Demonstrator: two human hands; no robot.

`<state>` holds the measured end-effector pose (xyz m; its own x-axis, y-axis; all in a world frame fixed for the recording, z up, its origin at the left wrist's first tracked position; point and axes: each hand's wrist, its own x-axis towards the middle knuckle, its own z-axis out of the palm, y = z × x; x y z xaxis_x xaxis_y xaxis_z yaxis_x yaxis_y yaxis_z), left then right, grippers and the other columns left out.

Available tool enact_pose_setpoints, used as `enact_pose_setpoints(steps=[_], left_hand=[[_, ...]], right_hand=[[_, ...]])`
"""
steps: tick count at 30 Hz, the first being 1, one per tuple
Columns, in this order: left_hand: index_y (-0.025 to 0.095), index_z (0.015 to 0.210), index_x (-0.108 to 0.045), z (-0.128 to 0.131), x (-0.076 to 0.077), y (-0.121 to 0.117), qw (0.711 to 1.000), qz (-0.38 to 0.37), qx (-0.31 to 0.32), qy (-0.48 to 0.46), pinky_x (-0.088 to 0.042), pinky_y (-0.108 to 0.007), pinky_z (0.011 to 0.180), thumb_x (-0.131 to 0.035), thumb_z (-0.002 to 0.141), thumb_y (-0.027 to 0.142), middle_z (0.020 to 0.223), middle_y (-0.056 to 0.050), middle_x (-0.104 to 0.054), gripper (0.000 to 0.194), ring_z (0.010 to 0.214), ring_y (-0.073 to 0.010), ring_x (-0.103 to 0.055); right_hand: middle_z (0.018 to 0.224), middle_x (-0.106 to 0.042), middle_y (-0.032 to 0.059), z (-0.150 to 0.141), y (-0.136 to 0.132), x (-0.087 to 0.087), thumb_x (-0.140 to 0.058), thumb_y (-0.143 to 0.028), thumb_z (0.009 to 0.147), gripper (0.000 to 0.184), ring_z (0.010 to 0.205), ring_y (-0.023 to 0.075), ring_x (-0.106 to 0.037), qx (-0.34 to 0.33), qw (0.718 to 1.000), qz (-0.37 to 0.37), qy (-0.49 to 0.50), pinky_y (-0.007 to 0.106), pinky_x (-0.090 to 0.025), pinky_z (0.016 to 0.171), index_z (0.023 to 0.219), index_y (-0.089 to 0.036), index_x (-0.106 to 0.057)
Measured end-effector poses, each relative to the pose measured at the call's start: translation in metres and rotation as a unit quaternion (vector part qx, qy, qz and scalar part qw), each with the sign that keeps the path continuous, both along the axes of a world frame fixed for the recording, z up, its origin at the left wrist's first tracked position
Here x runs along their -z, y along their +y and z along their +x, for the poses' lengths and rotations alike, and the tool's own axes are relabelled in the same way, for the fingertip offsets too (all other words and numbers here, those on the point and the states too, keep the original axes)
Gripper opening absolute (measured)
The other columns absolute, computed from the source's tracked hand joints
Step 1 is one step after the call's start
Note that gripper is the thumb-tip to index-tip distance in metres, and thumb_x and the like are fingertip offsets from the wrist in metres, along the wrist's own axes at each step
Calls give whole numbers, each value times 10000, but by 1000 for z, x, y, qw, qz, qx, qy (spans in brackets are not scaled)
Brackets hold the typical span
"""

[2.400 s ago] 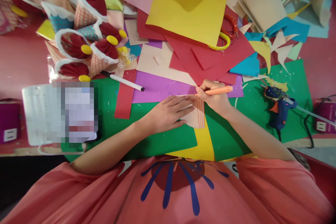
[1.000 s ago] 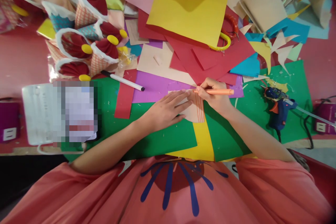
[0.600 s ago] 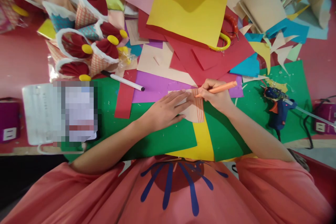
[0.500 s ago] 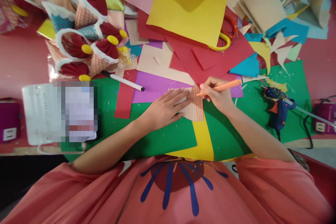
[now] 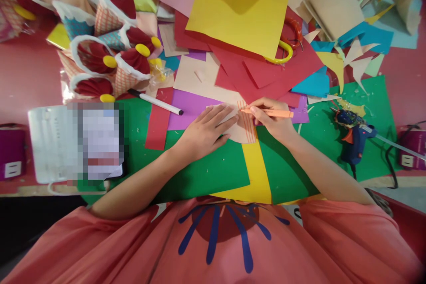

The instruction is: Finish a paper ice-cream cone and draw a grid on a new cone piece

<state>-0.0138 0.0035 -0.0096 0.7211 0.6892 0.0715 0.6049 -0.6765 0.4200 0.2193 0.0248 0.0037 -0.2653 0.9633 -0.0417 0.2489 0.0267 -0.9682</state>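
Observation:
Orange lines run along the right side of a pale cut paper piece (image 5: pixel 244 131). My left hand (image 5: pixel 209 131) lies flat on this piece with the fingers stretched out, covering its left part. In my right hand (image 5: pixel 274 120) is an orange marker (image 5: pixel 279 113), held in a closed writing grip. Its tip meets the paper near the upper end of the lines. Beneath are a purple sheet (image 5: pixel 186 111), a yellow strip (image 5: pixel 256 173) and green sheets (image 5: pixel 206 177).
A black-and-white marker (image 5: pixel 163 104) and a red strip (image 5: pixel 158 128) lie left of my hands. A glue gun (image 5: pixel 354 142) rests at the right. Scissors (image 5: pixel 282 53) lie under yellow paper (image 5: pixel 242 9). Fabric cones (image 5: pixel 129 71) and a phone (image 5: pixel 103 142) stand at the left.
The paper piece has turned slightly and shifted up and left, with my left hand moving along. The marker tip has moved left and up, and its shaft now lies flatter.

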Motion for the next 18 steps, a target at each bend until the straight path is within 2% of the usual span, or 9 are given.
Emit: enact_pose_setpoints(steps=[9,18], left_hand=[[205,1449,-451,0,2,0,1000,8,-3,0,-336,-557,1174,-435,997,300,1537,-129,-430,462,1440,-304,-387],[178,1425,-484,1,0,-1,1000,23,-4,2,-372,-553,1155,-433,999,295,1512,-146,-460,445,1417,-314,-422]], right_hand=[[705,-679,6,0,1,-1,-596,-422,893,291,630,94,-611,-18,998,38,-47,218,-433,578,818,-155,-685],[685,-672,-2,1,0,-1,-598,-437,894,299,588,88,-591,-16,998,34,-43,220,-423,557,807,-160,-670]])
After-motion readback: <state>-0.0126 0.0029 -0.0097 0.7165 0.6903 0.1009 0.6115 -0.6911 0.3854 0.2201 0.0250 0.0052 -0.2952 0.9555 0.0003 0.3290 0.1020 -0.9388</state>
